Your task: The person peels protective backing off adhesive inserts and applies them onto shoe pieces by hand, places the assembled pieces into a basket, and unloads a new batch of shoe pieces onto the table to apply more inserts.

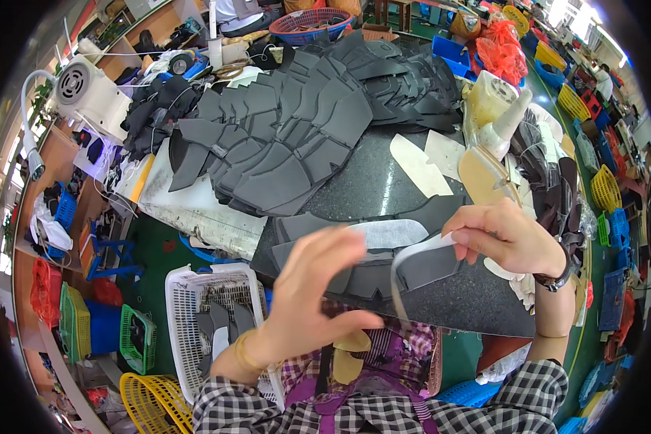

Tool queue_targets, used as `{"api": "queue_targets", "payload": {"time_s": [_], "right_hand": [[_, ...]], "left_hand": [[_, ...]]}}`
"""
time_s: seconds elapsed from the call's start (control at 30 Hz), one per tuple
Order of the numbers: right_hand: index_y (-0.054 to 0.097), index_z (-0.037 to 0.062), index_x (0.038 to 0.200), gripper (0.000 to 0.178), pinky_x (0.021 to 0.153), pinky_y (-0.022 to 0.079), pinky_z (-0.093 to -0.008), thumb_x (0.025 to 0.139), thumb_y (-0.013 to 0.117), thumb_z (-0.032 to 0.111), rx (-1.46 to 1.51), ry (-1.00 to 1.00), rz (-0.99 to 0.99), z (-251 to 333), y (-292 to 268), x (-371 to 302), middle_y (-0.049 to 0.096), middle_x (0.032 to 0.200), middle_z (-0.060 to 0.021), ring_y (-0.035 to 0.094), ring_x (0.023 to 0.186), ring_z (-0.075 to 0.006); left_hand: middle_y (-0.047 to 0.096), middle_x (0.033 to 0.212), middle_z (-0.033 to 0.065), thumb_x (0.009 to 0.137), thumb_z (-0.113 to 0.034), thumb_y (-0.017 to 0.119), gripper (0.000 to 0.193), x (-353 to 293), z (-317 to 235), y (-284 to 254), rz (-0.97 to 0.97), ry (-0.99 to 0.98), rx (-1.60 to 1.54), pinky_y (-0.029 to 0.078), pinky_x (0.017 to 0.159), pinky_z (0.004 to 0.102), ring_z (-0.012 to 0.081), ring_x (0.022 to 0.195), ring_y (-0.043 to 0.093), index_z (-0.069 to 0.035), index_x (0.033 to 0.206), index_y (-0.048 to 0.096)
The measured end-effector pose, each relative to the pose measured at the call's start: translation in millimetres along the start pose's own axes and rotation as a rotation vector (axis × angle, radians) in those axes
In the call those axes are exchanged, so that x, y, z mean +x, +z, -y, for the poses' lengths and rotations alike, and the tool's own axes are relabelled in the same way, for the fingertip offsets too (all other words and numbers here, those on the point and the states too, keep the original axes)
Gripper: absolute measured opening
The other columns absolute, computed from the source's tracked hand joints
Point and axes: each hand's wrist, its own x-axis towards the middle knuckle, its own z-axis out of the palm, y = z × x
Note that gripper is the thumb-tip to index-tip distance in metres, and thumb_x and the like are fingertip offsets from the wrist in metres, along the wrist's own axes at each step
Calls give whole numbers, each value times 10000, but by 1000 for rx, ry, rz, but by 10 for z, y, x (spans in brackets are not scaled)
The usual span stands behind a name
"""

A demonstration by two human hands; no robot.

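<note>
My right hand [510,235] pinches one end of a thin, curved white strip [411,254] between thumb and fingers. The strip hangs down over the near edge of several dark grey shaped foam-like pieces [430,269]. My left hand [315,289] is slightly blurred, with thumb and fingers spread and nothing in it. It hovers over the left part of these grey pieces. A white curved piece [389,233] lies flat on the pieces, between my hands.
A large heap of overlapping grey pieces [289,130] covers the table's far side. Cream-coloured flat pieces [421,165] and a beige applicator-like tool [503,123] lie at right. A white basket [184,318] holding grey pieces stands at lower left. A yellow basket [141,405] is nearer.
</note>
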Motion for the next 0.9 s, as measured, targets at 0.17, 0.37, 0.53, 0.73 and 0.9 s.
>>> {"api": "queue_targets", "payload": {"time_s": [0.17,0.37,0.53,0.73,0.9], "right_hand": [[594,14,999,152,522,463,-267,924,504,111,55,53,52,-9,8,-36,600,639,-41,592,547,-132],[447,-71,1311,1040,914,416,-349,673,605,735,774,-364,464,-659,-199,-26,523,1217,-196,516,1130,-255],[648,-15,1005,334,663,489,-320,789,712,231,-48,-178,69,-91,386,236,652,802,-166,659,729,-235],[658,18,892,178,643,474,-341,789,692,160,-40,-181,-200,-91,645,236,641,745,-104,625,671,-261],[643,39,853,114,683,469,-350,770,673,112,-462,-379,-454,-15,822,206,620,712,-96,616,696,-282]], "left_hand": [[664,838,103,808,-143,684,161,-38,110,172,52,-281,59,504,682,302,238,770,650,-29,910,635],[660,791,87,789,-88,681,127,23,198,114,119,-131,97,482,614,287,209,683,624,-17,892,661],[651,798,35,747,-93,720,216,114,143,130,75,55,271,446,708,333,219,734,592,-55,944,640],[664,855,50,655,-89,773,273,206,143,165,-69,315,633,449,761,340,236,804,616,-41,896,652],[684,883,86,712,-18,724,137,168,183,246,-98,203,444,521,700,310,235,837,657,-13,838,672]]}}
